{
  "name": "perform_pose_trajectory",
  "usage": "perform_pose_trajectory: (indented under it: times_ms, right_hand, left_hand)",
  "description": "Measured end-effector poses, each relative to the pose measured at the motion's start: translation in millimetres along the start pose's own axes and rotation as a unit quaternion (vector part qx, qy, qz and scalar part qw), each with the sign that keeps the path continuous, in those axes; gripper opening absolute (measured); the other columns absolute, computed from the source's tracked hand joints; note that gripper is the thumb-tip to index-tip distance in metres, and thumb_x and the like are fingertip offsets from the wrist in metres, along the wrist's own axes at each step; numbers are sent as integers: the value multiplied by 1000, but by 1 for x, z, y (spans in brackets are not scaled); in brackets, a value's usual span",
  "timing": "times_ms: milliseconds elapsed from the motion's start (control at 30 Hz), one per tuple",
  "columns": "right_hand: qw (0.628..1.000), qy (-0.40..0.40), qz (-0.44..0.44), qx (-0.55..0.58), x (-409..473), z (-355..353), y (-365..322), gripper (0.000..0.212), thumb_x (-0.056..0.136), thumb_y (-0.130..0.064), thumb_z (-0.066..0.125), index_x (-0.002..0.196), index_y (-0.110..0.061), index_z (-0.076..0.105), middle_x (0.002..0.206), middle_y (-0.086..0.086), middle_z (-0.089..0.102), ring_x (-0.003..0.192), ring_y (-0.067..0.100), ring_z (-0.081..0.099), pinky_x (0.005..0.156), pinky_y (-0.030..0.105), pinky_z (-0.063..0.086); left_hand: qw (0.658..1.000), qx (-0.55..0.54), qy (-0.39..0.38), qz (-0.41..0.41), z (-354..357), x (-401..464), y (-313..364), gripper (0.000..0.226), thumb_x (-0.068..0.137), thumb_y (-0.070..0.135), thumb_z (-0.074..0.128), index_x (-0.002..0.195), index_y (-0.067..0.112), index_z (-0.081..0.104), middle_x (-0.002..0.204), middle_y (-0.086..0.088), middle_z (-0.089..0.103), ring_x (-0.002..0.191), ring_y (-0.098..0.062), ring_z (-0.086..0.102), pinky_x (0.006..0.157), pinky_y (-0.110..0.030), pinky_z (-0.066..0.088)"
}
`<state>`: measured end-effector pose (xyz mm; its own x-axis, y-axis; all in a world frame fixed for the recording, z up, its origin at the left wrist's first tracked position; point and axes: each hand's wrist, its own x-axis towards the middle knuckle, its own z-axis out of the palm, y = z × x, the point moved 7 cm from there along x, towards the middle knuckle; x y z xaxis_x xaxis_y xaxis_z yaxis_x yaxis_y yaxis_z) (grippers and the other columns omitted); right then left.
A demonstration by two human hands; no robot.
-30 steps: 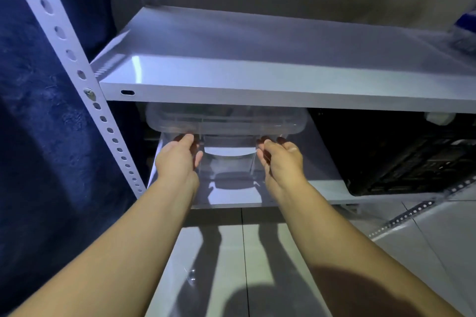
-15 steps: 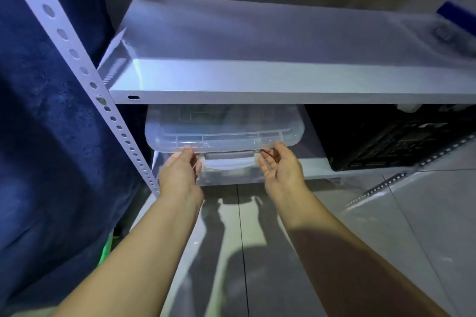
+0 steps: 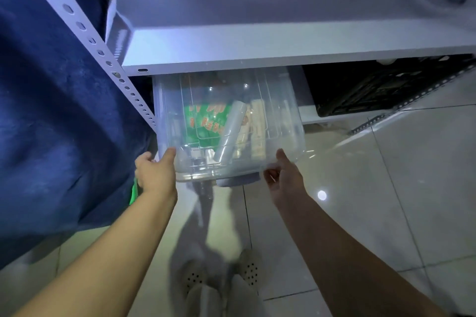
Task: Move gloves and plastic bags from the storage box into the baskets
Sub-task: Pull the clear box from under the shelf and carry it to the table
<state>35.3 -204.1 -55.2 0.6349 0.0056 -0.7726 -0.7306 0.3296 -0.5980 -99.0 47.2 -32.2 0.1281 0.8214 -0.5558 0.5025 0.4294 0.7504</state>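
Box (image 3: 229, 123) (lidded, clear) gripped at both near corners by left hand (image 3: 154, 172) and right hand (image 3: 282, 177) — fingers curled beneath, thumbs above; level carrying is thereby allowed.

Shelf board (image 3: 283, 44) close above storage box (image 3: 226, 121); open floor (image 3: 386, 175) rightward.

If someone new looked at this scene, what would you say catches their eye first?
The clear storage box, held at its front corners by the left hand and right hand, half out from under the white shelf. Inside, a green printed packet lies beside a pale roll.
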Motion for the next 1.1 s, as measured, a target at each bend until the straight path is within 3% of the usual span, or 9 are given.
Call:
perform_pose_trajectory:
  times_ms: [100,267,367,467,533,633,833,967,1100]
  right_hand:
    - [1000,18,24,-4,-9,-14,5,25,86,-22,66,105,-9,56,76,7,56,67,17,55,61,27,52]
    - [997,27,59,-40,-13,-23,3,17,86,-21,66,91,-5,59,72,9,57,65,19,57,54,25,57]
    - [992,27,60,-107,-8,-26,-7,20,86,-24,66,86,-5,59,72,10,57,66,20,58,57,30,56]
    - [962,134,-13,-239,6,-41,-37,37,81,-30,70,101,-3,55,84,10,53,72,25,54,65,31,48]
    - [914,195,-105,-340,9,-41,-68,42,79,-27,71,108,-3,51,95,12,49,83,29,50,73,32,41]
    - [847,158,-211,-462,13,-20,-94,48,84,-25,63,121,1,48,118,17,56,102,33,57,82,33,42]
    - [758,67,-281,-585,24,23,-112,36,91,-27,50,120,-6,53,122,14,57,108,30,55,81,29,36]
    - [764,-15,-246,-596,40,50,-105,41,95,-30,49,126,-4,43,127,19,54,114,35,53,85,32,38]
    - [797,-3,-206,-568,50,56,-101,49,93,-33,51,132,-5,39,132,18,51,116,35,52,87,33,40]
  left_hand:
    - [994,61,-43,85,5,3,24,32,83,29,59,106,7,55,87,0,57,78,-23,52,66,-29,43]
    - [974,173,-89,113,17,29,53,38,85,37,54,106,5,57,99,-11,63,85,-31,58,82,-40,49]
    - [965,215,-102,105,23,42,70,39,85,41,55,94,2,55,81,-9,56,68,-26,52,64,-33,42]
    - [967,211,-116,86,28,45,71,36,84,41,57,90,6,53,75,-5,51,59,-21,49,56,-30,41]
    - [968,207,-121,76,29,43,67,35,84,39,57,96,6,57,84,-8,58,71,-28,56,70,-36,50]
    - [969,207,-115,64,24,36,57,36,84,37,56,102,6,60,96,-14,63,88,-36,61,84,-45,52]
    - [955,278,-85,61,-3,27,35,34,88,34,52,100,3,57,88,-14,57,76,-32,53,68,-33,41]
    - [936,336,-82,61,-13,20,23,35,89,37,48,94,2,51,90,-15,56,79,-33,53,68,-35,41]
    - [943,316,-106,23,-20,19,21,33,81,39,54,89,7,55,84,-13,61,76,-33,60,76,-41,53]
